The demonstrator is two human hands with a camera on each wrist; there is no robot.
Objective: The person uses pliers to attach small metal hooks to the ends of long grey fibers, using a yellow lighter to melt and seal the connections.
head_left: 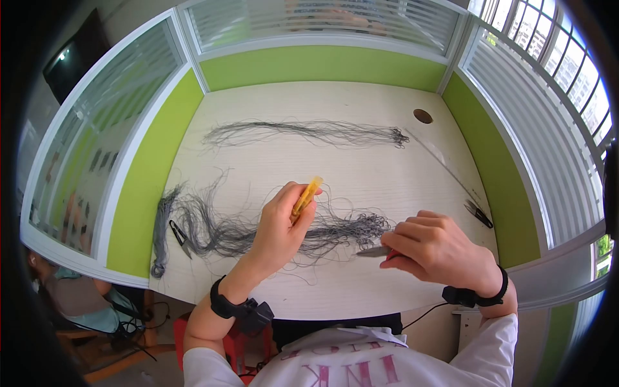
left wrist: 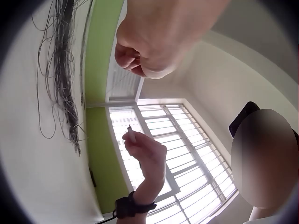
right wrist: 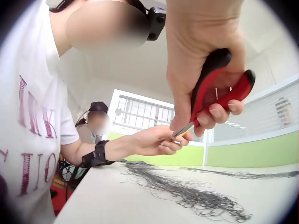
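Note:
My left hand (head_left: 284, 216) grips a slim yellow, partly see-through tool (head_left: 307, 198), whose tip points up and away; its exact kind cannot be told. It hovers over a tangled bundle of thin grey strands (head_left: 335, 231) with small loops at the right end. Held in my right hand (head_left: 431, 248) are pliers (right wrist: 205, 86) with red and black handles, fingers curled round the grips. In the head view their grey jaws point left, beside the looped end of the bundle. The left wrist view shows the left fist (left wrist: 149, 46) from below, hiding the yellow tool.
A second bundle of grey strands (head_left: 303, 131) lies farther back. A third, bunched skein (head_left: 161, 226) sits at the left edge near black snips (head_left: 180, 238). More black snips (head_left: 479, 214) lie at the right edge. Green-and-glass partitions (head_left: 322, 68) enclose the table (head_left: 361, 171).

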